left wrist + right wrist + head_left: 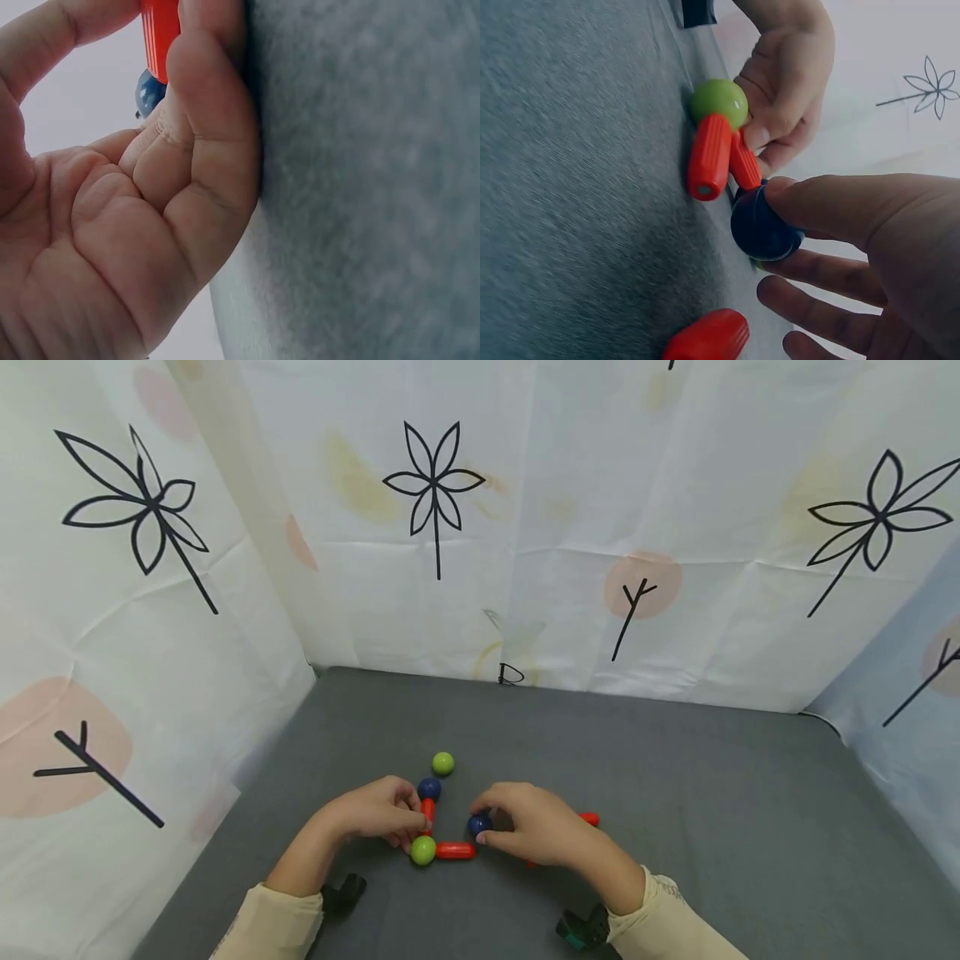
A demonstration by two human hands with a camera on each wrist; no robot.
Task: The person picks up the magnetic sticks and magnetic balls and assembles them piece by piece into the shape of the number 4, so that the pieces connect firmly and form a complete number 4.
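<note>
My left hand (385,812) pinches a red rod (427,812), which joins a blue ball (429,788) at its far end and a green ball (423,850) at its near end. From that green ball a second red rod (455,851) points right, its free end showing in the right wrist view. Between thumb and fingers, my right hand (536,823) holds another blue ball (763,223) just above that free end, apart from it. In the left wrist view the red rod (160,37) sits between thumb and fingertips.
A loose green ball (443,764) lies beyond the joined pieces. More red rods lie by the right hand, one (589,819) partly showing behind it. Patterned white cloth (555,527) rises behind and beside the grey table surface (712,810).
</note>
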